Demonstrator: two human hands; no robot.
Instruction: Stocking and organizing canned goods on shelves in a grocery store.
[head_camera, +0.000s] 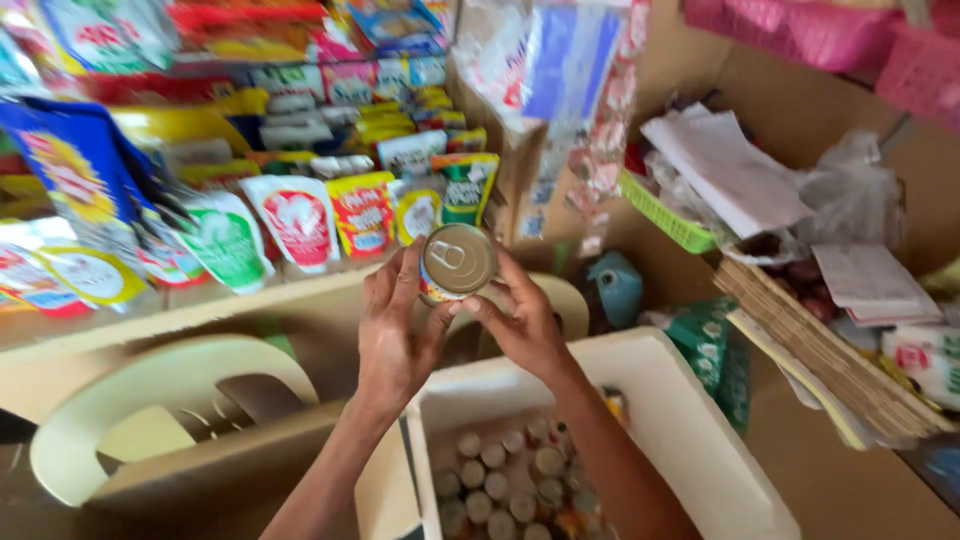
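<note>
Shelves of bright sachets and pouches (300, 215) fill the far left of the small shop, and at far right a green basket (665, 220) holds papers beside a stack of cardboard (820, 350). We hold a small tin can (457, 262) up between both hands, its pull-tab lid facing us, above the near edge of a white foam box (690, 420). Our left hand (395, 335) grips the can's left side with curled fingers; our right hand (520, 320) pinches its right and lower rim. More cans (505, 480) stand packed inside the box. A cream plastic chair (150, 410) sits near left.
</note>
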